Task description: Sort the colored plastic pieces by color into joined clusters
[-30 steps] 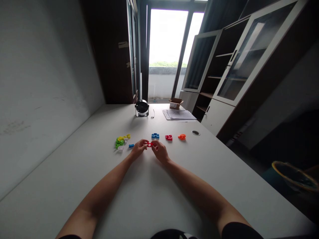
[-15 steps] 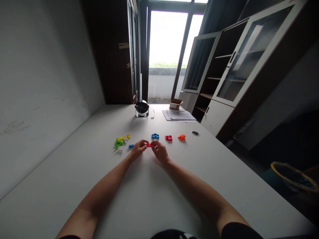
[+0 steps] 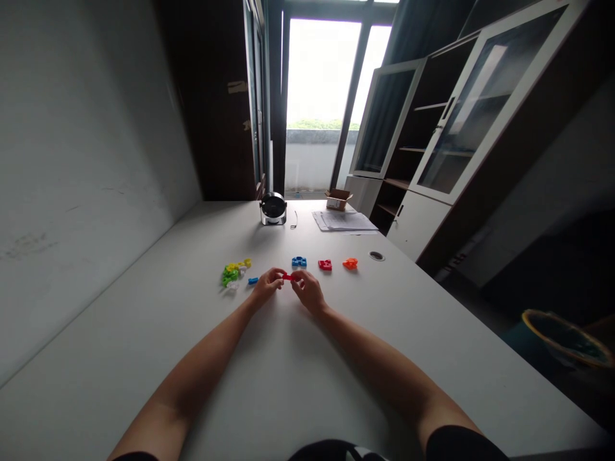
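Note:
Between my two hands is a small red plastic piece, its ends covered by fingertips. My left hand pinches its left end, and my right hand grips the right end. Just left of my left hand lies a small blue piece. Beyond my hands sit a larger blue block, a red block and an orange block in a row. Farther left is a loose cluster of yellow pieces, green pieces and whitish pieces.
Toward the back of the white table stand a round black device on a bracket and an open cardboard box. Papers lie in front of the box. A cable hole is at the right edge; a wall rises at left.
The red piece has turned slightly between my fingers and now shows a narrower side. Both hands stay in nearly the same place, and the other pieces lie as before.

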Motion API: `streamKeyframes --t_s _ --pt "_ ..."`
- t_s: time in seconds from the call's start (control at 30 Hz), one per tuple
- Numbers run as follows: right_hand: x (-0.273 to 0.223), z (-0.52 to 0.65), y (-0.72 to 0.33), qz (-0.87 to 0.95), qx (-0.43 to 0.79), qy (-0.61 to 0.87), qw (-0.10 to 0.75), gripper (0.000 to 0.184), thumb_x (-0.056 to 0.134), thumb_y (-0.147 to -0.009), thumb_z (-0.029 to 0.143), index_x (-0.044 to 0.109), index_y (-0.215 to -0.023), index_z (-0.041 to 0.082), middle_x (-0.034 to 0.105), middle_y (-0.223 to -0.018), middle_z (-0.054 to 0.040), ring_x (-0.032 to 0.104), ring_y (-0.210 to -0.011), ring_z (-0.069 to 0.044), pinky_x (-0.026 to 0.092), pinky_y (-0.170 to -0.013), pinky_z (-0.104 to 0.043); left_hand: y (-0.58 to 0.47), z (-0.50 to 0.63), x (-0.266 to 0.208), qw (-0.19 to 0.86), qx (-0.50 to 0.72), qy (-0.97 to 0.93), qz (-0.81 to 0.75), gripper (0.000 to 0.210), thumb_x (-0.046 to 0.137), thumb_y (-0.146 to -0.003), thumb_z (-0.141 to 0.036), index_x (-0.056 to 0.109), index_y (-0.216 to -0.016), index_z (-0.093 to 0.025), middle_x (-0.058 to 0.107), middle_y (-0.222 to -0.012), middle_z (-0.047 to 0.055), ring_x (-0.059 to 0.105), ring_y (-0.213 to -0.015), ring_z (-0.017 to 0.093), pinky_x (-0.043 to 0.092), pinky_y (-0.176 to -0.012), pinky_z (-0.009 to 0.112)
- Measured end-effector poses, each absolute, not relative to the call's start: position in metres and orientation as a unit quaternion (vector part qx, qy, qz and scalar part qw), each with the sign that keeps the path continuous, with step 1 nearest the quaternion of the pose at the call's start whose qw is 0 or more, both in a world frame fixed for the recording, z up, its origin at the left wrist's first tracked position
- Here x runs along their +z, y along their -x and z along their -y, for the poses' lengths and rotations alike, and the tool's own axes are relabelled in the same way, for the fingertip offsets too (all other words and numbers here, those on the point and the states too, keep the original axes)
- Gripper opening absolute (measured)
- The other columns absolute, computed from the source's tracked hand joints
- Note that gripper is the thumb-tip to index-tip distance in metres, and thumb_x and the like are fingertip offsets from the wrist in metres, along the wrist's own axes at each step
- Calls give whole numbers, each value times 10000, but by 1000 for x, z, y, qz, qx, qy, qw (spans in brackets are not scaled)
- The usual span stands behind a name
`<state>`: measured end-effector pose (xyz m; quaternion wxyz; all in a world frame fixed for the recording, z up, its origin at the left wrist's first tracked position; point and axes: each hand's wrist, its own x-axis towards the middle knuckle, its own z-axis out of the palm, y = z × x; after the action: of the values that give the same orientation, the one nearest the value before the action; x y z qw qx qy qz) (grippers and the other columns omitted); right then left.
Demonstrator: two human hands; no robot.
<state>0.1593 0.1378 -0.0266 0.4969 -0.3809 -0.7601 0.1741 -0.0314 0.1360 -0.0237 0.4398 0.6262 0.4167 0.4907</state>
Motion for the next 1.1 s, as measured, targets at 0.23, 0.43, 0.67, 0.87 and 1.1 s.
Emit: streamKeyframes --t_s 0.23,0.43,0.67,0.87,1.1 --pt "-25 -137 -160 760 194 376 493 113 581 -927 245 651 -1008 209 674 -985 -66 616 -743 -166 548 -653 -294 31 -135 -22 446 485 -635 -404 327 642 -883 -373 659 -1104 -133 697 -860 71 633 -738 158 511 -712 299" --pt "-24 -135 -158 769 181 374 485 99 575 -928 228 644 -997 213 676 -984 -59 613 -763 -169 540 -670 -295 31 -136 -23 448 483 -640 -396 337 656 -882 -395 681 -1082 -125 720 -894 91 651 -760 166 525 -721 308" --pt "-25 -134 -158 765 163 391 486 148 590 -940 281 638 -1064 214 685 -986 -60 614 -776 -182 525 -699 -310 31 -142 -29 448 492 -634 -393 340 677 -870 -401 667 -1087 -140 729 -915 88 652 -723 160 532 -706 310" --pt "-24 -135 -159 761 139 416 477 172 587 -952 308 666 -1071 213 698 -993 -72 635 -851 -210 513 -789 -343 32 -140 -28 443 494 -636 -395 361 685 -862 -409 664 -1123 -161 726 -1039 103 646 -694 142 533 -662 290" --pt "-26 -136 -160 766 139 428 460 178 631 -925 301 680 -1072 214 697 -976 -68 636 -867 -215 512 -795 -343 32 -138 -26 445 491 -640 -390 369 678 -860 -397 663 -1154 -175 715 -1097 98 615 -636 112 515 -604 262"
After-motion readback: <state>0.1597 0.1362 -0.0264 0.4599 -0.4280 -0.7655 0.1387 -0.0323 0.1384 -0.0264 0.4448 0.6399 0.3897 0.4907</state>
